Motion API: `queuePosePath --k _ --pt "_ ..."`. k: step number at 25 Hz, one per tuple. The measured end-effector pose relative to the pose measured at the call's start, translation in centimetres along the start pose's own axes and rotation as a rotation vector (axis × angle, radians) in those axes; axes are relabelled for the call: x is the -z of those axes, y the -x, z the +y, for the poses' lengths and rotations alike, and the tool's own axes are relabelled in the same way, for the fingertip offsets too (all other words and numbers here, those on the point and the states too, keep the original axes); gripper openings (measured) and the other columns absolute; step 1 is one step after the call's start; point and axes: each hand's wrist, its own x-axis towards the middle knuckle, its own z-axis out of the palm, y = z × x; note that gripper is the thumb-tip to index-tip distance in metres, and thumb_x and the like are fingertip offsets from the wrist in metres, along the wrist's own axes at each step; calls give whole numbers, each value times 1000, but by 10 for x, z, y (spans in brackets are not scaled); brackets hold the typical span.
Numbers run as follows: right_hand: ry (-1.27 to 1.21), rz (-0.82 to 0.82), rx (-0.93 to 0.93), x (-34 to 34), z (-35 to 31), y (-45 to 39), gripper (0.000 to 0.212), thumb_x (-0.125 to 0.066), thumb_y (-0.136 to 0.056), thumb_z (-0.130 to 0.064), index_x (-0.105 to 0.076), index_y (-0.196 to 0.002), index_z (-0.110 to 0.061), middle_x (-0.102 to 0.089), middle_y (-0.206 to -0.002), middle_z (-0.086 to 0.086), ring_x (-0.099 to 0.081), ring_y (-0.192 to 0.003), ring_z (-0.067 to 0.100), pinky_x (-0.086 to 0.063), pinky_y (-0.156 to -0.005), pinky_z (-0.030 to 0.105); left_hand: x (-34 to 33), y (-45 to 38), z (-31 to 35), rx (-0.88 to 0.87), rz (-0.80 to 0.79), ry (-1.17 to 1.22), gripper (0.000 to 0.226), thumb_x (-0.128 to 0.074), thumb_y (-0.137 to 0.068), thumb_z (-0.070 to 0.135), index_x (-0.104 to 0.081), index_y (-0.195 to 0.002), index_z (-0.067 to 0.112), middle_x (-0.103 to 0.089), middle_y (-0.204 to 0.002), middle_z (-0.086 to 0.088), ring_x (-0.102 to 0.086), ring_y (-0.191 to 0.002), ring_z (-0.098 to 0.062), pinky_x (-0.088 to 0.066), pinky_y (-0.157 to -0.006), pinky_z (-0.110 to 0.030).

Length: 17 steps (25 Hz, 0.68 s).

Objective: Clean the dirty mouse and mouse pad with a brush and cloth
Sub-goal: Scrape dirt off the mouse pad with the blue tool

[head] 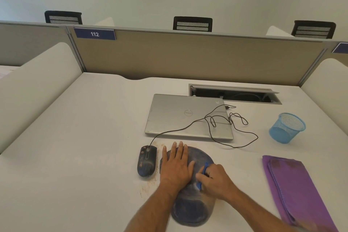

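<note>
A dark blue mouse pad [194, 209] with a wrist rest lies on the white desk near the front edge. My left hand [176, 164] presses flat on the pad's far left part, fingers straight. My right hand [214, 179] grips a small blue brush [204, 169] over the middle of the pad. A black wired mouse [146, 160], smeared with brownish dirt, sits just left of the pad. A folded purple cloth [293, 190] lies to the right.
A shut silver laptop [188, 117] lies behind the pad with the mouse's cable [226, 124] looped over it. A blue mesh cup [286, 128] stands at the right. Brown dirt specks [150, 182] dot the desk by the mouse. An open cable hatch [235, 94] sits behind the laptop.
</note>
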Motion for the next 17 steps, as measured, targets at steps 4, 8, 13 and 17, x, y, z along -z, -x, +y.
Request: queuePosePath --k 4,8,13,17 --pt "-118 115 14 6 4 -2 34 -62 -85 -15 -56 -51 -18 -55 -50 -2 -50 -46 9 -43 -50 23 -1 0 0 -4 14 9 90 18 -83 60 4 -160 17 6 -169 -5 14 -154 -25 13 -120 -57" --pt "-20 -23 15 2 -1 3 30 -61 -86 -23 -63 -59 -12 -57 -53 -3 -52 -49 10 -44 -49 18 -1 1 0 0 5 -2 89 18 -83 61 5 -160 18 7 -168 -4 15 -153 -25 14 -120 -57" --pt "-111 89 -25 11 1 0 29 -61 -88 -20 -66 -60 -13 -65 -58 1 -60 -54 10 -52 -60 24 1 1 -1 -5 7 0 89 18 -82 62 4 -160 20 5 -169 -3 14 -153 -26 14 -120 -58" --pt "-44 -27 13 2 -8 5 30 -59 -90 -28 -67 -61 -22 -68 -63 -3 -63 -60 9 -54 -64 24 5 -1 -7 -25 15 -23 88 14 -83 65 -1 -161 25 -2 -169 2 12 -154 -28 15 -117 -62"
